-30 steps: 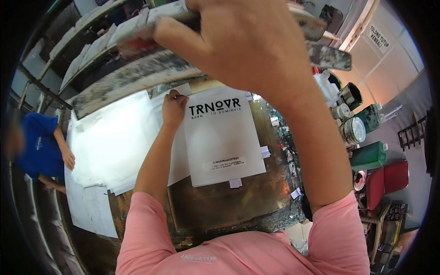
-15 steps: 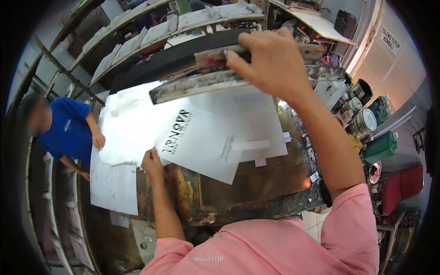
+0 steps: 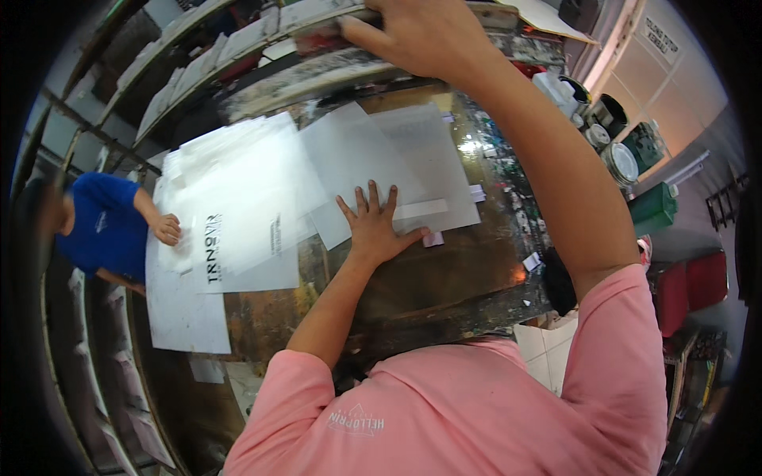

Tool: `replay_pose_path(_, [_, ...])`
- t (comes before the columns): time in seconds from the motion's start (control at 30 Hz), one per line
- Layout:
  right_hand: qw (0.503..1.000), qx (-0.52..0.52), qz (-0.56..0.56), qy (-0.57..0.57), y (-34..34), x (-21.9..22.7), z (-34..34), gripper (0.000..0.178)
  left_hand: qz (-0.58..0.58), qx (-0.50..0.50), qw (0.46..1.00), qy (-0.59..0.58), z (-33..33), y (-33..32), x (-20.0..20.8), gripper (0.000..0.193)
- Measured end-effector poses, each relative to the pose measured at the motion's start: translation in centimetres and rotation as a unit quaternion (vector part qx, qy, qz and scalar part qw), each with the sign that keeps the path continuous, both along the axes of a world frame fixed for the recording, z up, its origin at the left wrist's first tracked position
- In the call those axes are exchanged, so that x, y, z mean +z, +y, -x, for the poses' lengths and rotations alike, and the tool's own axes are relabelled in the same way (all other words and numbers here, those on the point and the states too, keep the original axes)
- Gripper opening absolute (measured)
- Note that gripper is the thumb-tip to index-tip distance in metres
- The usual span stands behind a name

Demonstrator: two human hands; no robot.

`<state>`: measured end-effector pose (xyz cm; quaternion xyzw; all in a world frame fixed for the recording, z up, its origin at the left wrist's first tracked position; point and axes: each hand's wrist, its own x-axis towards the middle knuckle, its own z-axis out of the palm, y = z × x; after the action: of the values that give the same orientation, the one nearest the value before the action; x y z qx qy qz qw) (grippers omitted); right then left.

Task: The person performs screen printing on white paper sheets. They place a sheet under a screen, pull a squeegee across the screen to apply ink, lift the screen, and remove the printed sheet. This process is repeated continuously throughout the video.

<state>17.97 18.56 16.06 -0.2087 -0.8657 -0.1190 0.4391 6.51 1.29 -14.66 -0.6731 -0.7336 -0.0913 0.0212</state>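
Observation:
My right hand (image 3: 429, 36) grips the near edge of a paint-stained printing screen frame (image 3: 317, 71), which is raised at the top of the view. My left hand (image 3: 373, 226) lies flat with fingers spread on the lower edge of a blank white sheet (image 3: 421, 159) on the stained print table (image 3: 444, 285). To the left, a white sheet with black printing (image 3: 246, 230) rests over a pile of other white sheets, blurred by motion. A co-worker in a blue shirt (image 3: 103, 222) has a hand (image 3: 167, 228) on that pile's left edge.
Paint cans (image 3: 619, 163) and a green container (image 3: 655, 208) stand to the right of the table, with red boxes (image 3: 690, 285) lower down. Drying racks (image 3: 79, 381) run along the left side. Small tape tabs (image 3: 530, 262) mark the tabletop.
The printed sheet has moved from under the frame to the left pile by the co-worker. My left hand let go of it and now lies flat on a blank sheet. The frame stays raised.

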Motion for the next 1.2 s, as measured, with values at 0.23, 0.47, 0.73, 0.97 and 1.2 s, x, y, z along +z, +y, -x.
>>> replay_pose_path(0.23, [0.991,0.065,0.078,-0.088,-0.2,2.8,-2.4,0.066,0.038,-0.117,0.989,-0.086,-5.8,0.7,1.2,0.121])
replay_pose_path(0.47, [0.985,0.059,0.11,-0.116,1.3,3.8,-1.6,0.065,0.039,-0.151,0.982,-0.107,-6.3,1.4,1.4,0.119])
replay_pose_path(0.73, [0.988,0.0,0.093,-0.125,1.9,3.3,0.3,0.064,-0.014,-0.132,0.987,-0.093,-6.7,0.8,1.6,0.116])
replay_pose_path(0.97, [1.0,-0.011,0.0,-0.001,-2.1,-2.9,-1.7,0.055,-0.365,0.069,0.647,-0.666,3.7,-3.1,12.8,0.117])
replay_pose_path(1.2, [0.929,0.045,0.219,-0.296,-9.0,-15.7,-7.8,0.041,-0.157,0.2,0.89,-0.379,5.7,-11.0,5.8,0.118])
